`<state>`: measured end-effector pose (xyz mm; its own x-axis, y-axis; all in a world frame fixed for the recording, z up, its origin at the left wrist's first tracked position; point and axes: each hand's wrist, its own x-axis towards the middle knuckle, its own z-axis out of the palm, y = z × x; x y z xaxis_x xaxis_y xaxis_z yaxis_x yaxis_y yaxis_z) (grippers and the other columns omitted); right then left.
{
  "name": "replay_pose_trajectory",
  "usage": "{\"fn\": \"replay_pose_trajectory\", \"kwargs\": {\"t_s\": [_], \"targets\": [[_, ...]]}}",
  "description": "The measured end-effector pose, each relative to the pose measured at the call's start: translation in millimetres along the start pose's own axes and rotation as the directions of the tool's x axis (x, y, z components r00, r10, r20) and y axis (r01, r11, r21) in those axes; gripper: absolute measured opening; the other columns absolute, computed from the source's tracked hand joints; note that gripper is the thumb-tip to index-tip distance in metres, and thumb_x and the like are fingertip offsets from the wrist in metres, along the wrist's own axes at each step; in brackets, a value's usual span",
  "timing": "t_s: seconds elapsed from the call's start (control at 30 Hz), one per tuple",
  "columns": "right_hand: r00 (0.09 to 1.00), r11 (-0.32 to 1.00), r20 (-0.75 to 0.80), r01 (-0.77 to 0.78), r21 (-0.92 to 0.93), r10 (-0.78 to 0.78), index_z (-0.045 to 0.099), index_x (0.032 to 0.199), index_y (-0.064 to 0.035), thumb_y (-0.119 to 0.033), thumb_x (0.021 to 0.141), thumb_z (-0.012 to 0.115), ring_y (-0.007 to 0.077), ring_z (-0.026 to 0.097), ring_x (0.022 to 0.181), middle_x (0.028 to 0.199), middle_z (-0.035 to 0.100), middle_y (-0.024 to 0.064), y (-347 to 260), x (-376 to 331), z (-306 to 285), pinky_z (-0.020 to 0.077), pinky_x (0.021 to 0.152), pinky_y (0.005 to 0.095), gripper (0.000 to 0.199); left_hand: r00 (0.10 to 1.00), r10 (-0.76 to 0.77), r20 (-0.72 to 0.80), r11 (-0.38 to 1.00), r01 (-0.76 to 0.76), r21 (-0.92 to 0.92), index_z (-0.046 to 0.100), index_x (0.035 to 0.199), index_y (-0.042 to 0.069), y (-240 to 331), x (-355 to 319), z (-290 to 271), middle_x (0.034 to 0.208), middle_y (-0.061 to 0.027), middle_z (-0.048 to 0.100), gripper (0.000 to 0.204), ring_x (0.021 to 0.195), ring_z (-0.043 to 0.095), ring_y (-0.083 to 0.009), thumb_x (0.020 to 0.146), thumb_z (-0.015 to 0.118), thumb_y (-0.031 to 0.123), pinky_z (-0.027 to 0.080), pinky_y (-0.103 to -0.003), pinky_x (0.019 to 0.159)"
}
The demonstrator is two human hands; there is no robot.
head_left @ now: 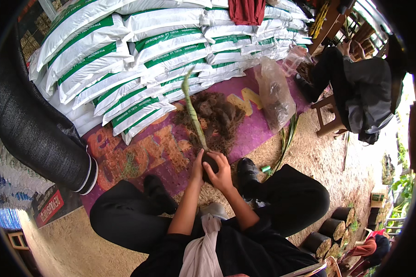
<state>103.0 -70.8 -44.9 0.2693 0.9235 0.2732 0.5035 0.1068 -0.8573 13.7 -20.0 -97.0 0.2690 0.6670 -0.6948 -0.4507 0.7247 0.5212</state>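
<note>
Between my two hands is a small dark pot-like ball with a long, pale green plant cutting (194, 115) rising from it, tilted a little left at its tip. My left hand (197, 167) is wrapped round the left side of the dark ball (211, 162). From the other side my right hand (221, 173) closes on it, thumb across the front. Whether the ball is a pot or packed roots, I cannot tell. Just beyond my hands lies a heap of brown plant fibre (224, 113), partly behind the leaf.
White sacks with green bands (171, 41) are stacked at the back. The fibre lies on a purple sheet (245, 143). Nearby are a clear plastic bag (276, 99), cut long leaves (287, 138), a black mesh roll (37, 120) and black pots (332, 228). Another person (365, 87) sits at right.
</note>
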Motion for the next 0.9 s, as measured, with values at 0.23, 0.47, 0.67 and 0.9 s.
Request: {"fn": "replay_pose_trajectory", "kwargs": {"t_s": [0.23,0.47,0.67,0.9], "targets": [[0.98,0.977,-0.084,-0.169,0.132,0.181,0.053,0.122,0.0029,-0.015,0.081,0.068,0.0347,0.056,0.108,0.117,0.054,0.0209,18.3,-2.5,-3.5,0.0443,0.092,0.0391,0.047,0.975,0.206,0.077,0.896,-0.22,0.386,0.059,0.112,0.003,8.6,-10.0,23.2,0.105,-0.0093,0.06,0.057,0.099,0.058,-0.0206,0.092,0.043,0.054,0.045,-0.033,0.087],[0.966,0.995,-0.256,0.045,0.093,-0.02,0.052,0.122,0.003,-0.016,0.08,0.068,0.0359,0.055,0.11,0.12,0.054,0.0208,-3.2,8.0,-4.1,0.0426,0.095,0.0413,0.049,0.92,0.381,0.097,0.866,-0.391,0.312,0.056,0.113,-0.001,14.5,4.1,21.8,0.109,-0.0117,0.057,0.06,0.099,0.056,-0.0207,0.098,0.032,0.052,0.045,-0.033,0.087],[0.984,0.994,-0.167,0.079,0.076,-0.066,0.058,0.113,0.0019,-0.014,0.078,0.067,0.0362,0.056,0.104,0.115,0.058,0.0202,-11.6,22.9,10.4,0.0451,0.09,0.0416,0.04,0.918,0.381,0.108,0.895,-0.396,0.206,0.057,0.111,0.004,31.7,-11.9,26.5,0.104,-0.0089,0.059,0.056,0.094,0.058,-0.0208,0.098,0.031,0.052,0.047,-0.033,0.086],[0.994,0.994,-0.107,0.03,0.105,-0.019,0.05,0.127,-0.0009,-0.022,0.074,0.074,0.0338,0.051,0.115,0.122,0.053,0.0176,-23.4,21.1,16.4,0.0385,0.099,0.0423,0.061,0.92,0.393,-0.013,0.913,-0.388,0.128,0.056,0.11,0.01,38.5,-3.8,-2.3,0.103,-0.0065,0.061,0.053,0.098,0.06,-0.018,0.094,0.037,0.056,0.05,-0.035,0.085]]}}
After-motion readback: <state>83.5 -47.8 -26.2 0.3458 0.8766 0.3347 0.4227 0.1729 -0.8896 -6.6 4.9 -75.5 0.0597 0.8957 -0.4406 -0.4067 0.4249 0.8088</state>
